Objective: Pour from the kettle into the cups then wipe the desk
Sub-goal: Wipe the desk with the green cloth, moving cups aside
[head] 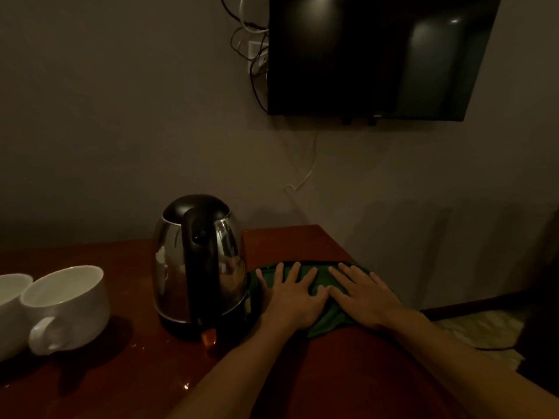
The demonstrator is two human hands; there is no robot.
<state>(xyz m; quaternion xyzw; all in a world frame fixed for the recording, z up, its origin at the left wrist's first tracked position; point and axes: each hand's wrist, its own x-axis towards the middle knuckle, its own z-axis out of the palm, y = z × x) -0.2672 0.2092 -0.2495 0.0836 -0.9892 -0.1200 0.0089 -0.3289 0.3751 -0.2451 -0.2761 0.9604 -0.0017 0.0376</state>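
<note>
From the head view, one steel kettle (pixel 198 267) stands upright on the dark wooden table (pixel 302 243), with two white cups (pixel 65 309) touching each other at the left. Just right of the kettle lies one green cloth (pixel 320 297). The left hand (pixel 292 300) and right hand (pixel 366 299) press flat on it, fingers (pixel 295 272) spread wide, gripping nothing.
</note>
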